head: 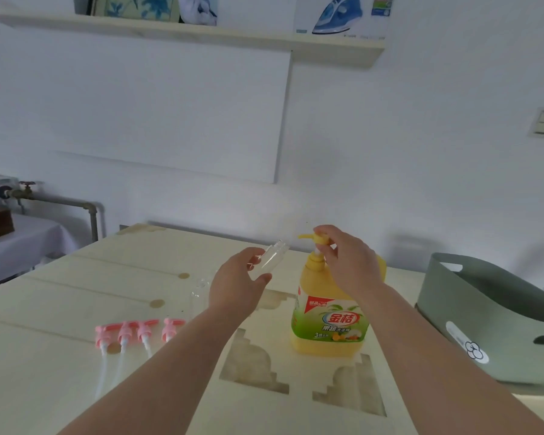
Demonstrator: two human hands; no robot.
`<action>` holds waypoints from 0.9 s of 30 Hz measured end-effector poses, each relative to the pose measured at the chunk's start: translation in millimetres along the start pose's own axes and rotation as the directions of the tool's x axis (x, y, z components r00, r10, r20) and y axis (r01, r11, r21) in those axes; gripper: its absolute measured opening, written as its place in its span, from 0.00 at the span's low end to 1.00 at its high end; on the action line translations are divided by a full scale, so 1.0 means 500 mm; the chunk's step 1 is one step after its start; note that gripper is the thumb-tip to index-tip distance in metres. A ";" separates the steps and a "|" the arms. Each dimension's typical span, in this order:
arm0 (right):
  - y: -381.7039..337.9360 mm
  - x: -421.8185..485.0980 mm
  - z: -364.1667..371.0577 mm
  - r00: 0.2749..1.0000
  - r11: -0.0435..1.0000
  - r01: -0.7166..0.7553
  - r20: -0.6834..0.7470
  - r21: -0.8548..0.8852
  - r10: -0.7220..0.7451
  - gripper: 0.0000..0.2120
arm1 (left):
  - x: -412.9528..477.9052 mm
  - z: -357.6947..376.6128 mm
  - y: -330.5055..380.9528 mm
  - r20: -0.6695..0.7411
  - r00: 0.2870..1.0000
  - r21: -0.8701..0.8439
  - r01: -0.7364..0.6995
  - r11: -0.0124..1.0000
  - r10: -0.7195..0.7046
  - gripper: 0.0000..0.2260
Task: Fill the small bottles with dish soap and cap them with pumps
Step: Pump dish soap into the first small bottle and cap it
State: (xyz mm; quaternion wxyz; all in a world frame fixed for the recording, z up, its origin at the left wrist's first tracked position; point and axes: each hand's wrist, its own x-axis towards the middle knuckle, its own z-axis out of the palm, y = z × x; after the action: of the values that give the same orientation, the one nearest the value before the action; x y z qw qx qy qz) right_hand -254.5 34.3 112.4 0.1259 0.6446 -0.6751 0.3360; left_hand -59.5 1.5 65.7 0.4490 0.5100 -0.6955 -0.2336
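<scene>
My left hand (236,284) grips a small clear bottle (269,259), tilted with its open neck pointing up and right toward the yellow pump spout (305,237) of the big dish soap bottle (328,321). My right hand (343,262) rests on top of that pump head, fingers curled around it. The soap bottle stands upright on the pale wooden table (76,293). Several pink pumps (139,332) with white tubes lie in a row at the front left. More clear small bottles (200,287) lie on the table behind my left wrist, hard to make out.
A grey-green plastic basket (490,318) stands at the table's right edge. Carved cut-outs (252,362) mark the tabletop near the front. A pipe with a valve (25,191) and a covered side table lie to the far left. A wall shelf hangs above.
</scene>
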 end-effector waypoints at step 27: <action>-0.264 -0.262 -0.132 0.995 0.995 0.097 0.021 -0.025 -0.096 0.11 | -0.258 -0.256 -0.003 -0.064 0.992 -0.056 -0.116 0.992 0.112 0.18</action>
State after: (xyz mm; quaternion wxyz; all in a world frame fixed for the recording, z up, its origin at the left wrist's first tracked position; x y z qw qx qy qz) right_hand -127.7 185.6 121.0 0.1437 0.6781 -0.6486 0.3145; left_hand 61.8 136.4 77.1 0.4975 0.4626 -0.7023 -0.2126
